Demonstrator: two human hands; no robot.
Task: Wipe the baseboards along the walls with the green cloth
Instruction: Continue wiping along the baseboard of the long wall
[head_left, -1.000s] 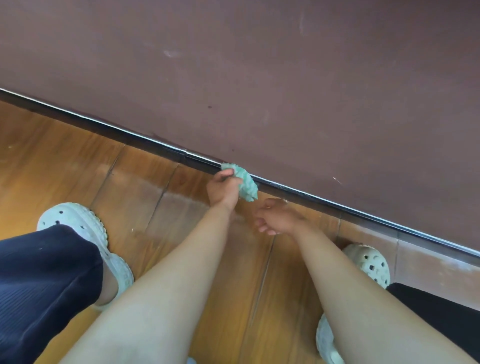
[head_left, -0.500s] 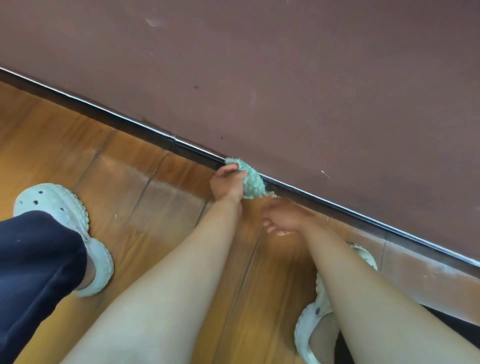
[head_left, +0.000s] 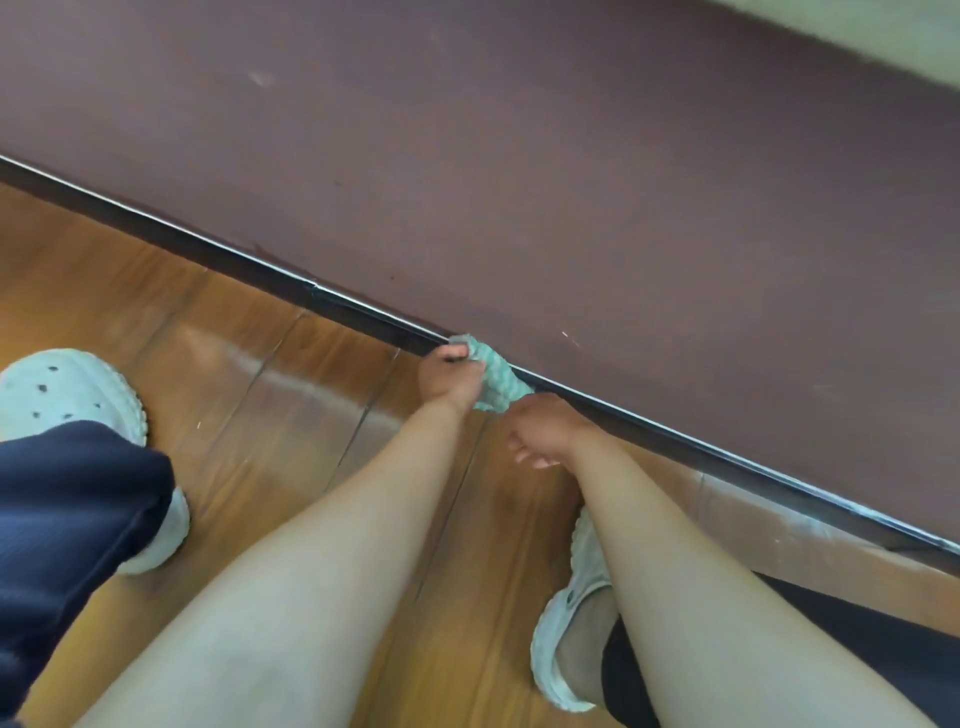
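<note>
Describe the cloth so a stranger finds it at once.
Follow the dark baseboard that runs slantwise under the maroon wall. About midway, the left hand grips a crumpled cloth against it. It is the only green, knobbly thing; the clogs nearby are whitish.

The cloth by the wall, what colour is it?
Pale green. The cloth, held in the left hand, shows in the head view.
</note>
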